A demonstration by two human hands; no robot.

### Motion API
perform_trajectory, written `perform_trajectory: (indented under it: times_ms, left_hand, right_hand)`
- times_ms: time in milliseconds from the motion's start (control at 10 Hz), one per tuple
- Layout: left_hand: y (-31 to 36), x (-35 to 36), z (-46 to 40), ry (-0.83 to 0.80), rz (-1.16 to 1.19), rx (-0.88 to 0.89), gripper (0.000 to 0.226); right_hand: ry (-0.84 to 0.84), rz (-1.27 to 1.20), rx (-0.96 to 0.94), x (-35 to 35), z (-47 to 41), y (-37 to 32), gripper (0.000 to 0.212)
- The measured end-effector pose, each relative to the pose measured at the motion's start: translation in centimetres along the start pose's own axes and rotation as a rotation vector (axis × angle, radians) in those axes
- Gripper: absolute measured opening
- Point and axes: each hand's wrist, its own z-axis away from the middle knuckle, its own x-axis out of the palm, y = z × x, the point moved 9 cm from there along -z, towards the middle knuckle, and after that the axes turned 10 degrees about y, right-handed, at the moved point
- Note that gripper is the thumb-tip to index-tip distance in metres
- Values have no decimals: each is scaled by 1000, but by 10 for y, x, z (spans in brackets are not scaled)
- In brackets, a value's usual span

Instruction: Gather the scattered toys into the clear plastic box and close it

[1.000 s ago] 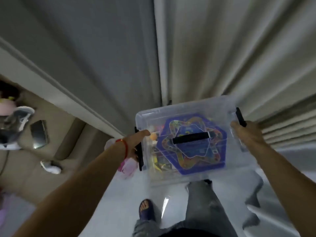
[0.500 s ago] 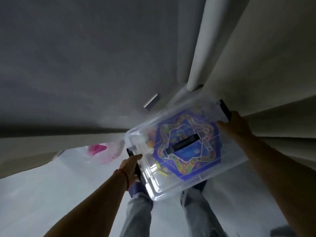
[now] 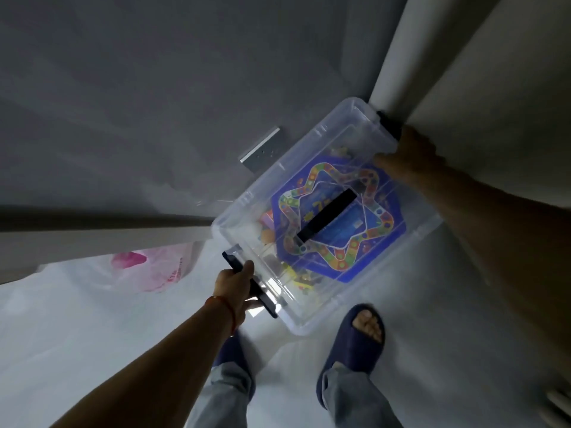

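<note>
The clear plastic box has its lid on and is carried tilted above the floor, close to the wall. A blue game board and several small colourful toys show through the lid, under a black handle strip. My left hand grips the black latch on the near left end. My right hand holds the far right end beside the other black latch.
A pink-and-white plastic bag lies on the white floor to the left. A wall socket sits on the grey wall behind the box. A pale curtain hangs at the right. My feet in dark blue slippers stand below the box.
The view swung from the sofa side toward the wall and floor. The box turned diagonal and came lower, nearer the wall. Both hands stayed on its ends.
</note>
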Motion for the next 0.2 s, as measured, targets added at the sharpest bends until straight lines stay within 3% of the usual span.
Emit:
perform_trajectory:
  times_ms: [100, 200]
  left_hand:
    - [10, -3, 6, 88, 22, 16, 13]
    - [26, -19, 13, 187, 86, 40, 7]
  right_hand:
    - [-78, -18, -90, -9, 13, -17, 112]
    - [-66, -94, -189, -18, 58, -14, 83]
